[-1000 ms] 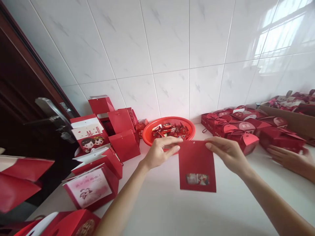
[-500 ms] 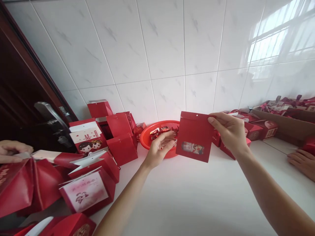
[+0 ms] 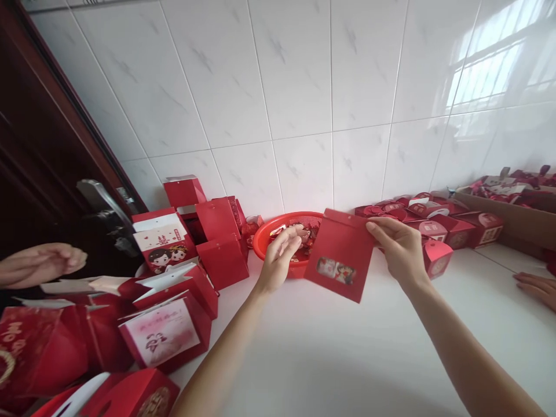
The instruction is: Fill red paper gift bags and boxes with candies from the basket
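Note:
Between the thumb and fingers of my right hand [image 3: 400, 246] is the upper right corner of a flat red paper gift bag [image 3: 341, 246]. The bag hangs tilted above the white table; a small clear window near its bottom shows printed wrappers inside. Just left of the bag, my left hand [image 3: 278, 255] is raised with curved fingers apart and nothing visible in them. Behind that hand stands a red plastic basket [image 3: 263, 234] with small wrapped sweets [image 3: 306, 234] in it, partly hidden by my hand and the bag.
Red gift boxes and bags [image 3: 222, 260] crowd the left, near a dark door [image 3: 47, 174]. Another person's hand [image 3: 47, 262] is above them. More red boxes [image 3: 436, 255] and a cardboard carton [image 3: 516, 223] stand right, by a second hand [image 3: 536, 288]. A tiled wall [image 3: 299, 104] closes the back.
The red gift bag has dropped slightly and tilted more, moving with my right hand. At far left, the other person's hand has come away from a red bag. The view has shifted slightly.

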Tool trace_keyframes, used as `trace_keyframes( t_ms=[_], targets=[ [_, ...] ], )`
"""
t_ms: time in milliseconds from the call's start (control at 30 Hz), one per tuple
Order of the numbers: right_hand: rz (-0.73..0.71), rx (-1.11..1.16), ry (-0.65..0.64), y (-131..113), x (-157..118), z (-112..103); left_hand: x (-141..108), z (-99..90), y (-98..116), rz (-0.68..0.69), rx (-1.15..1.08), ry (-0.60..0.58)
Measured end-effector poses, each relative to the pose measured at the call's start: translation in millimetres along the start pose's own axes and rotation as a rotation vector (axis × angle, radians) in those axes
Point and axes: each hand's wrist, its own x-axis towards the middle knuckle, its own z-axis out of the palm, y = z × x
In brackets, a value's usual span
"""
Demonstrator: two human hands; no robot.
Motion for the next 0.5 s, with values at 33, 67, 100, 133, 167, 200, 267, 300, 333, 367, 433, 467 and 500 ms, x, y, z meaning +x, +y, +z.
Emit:
trace_keyframes(
  t_ms=[33, 67, 100, 133, 167, 200, 267, 300, 333, 367, 433, 467, 500],
  targets=[
    [-0.019, -0.005, 0.008, 0, 0, -1, 0, 0.0, 0, 0.001, -0.009, -0.001],
    [-0.033, -0.013, 0.002, 0, 0, -1, 0, 0.1, 0, 0.000, -0.016, -0.005],
    [-0.038, -0.023, -0.019, 1, -1, -1, 0, 0.5, 0, -0.001, -0.021, -0.009],
    [-0.036, -0.032, -0.044, 2, -3, -1, 0, 0.9, 0, -0.003, -0.022, -0.013],
    [-0.033, -0.037, -0.060, 3, -5, -2, 0, 1.4, 0, -0.003, -0.021, -0.013],
    [-0.029, -0.038, -0.063, 4, -7, -3, 0, 1.8, 0, 0.001, -0.017, -0.011],
    [-0.014, -0.038, -0.042, 7, -12, -9, -1, 2.0, 0, 0.014, -0.002, -0.011],
    [-0.009, -0.044, -0.017, 7, -13, -15, -1, 1.6, 0, 0.016, 0.009, -0.017],
    [-0.011, -0.056, 0.023, 7, -13, -23, -2, 1.1, 0, 0.011, 0.021, -0.030],
    [-0.023, -0.076, 0.079, 6, -11, -34, -3, 0.4, 1, 0.003, 0.034, -0.049],
    [-0.102, -0.135, 0.272, 1, -4, -63, -5, -1.3, 3, -0.020, 0.065, -0.104],
    [-0.167, -0.163, 0.392, -2, 2, -81, -5, -2.1, 4, -0.030, 0.082, -0.137],
    [-0.266, -0.183, 0.553, -6, 9, -101, -6, -2.7, 5, -0.041, 0.101, -0.173]
  ],
)
